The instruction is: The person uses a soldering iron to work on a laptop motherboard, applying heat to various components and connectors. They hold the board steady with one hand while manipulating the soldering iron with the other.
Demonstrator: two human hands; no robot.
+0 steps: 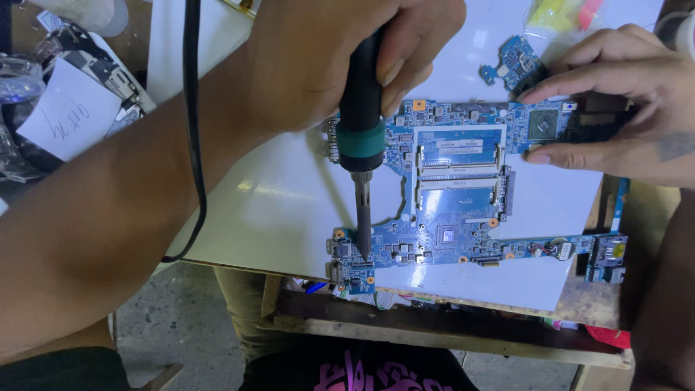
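Note:
A blue laptop motherboard [457,217] lies flat on a white sheet [282,203]. My left hand [318,58] grips a black soldering iron [360,123] with a green collar, held upright. Its metal tip touches the board's near left corner, beside small connectors. My right hand [615,101] lies on the board's far right end, with fingers spread flat on it around a square chip [543,124]. The iron's black cable [194,130] runs down over my left forearm.
A small blue board fragment [515,64] lies just beyond the motherboard. A clear bag with yellow and pink bits [561,14] sits at the back right. A white handwritten paper note [69,116] lies on clutter at left. The wooden table edge [434,322] runs close below.

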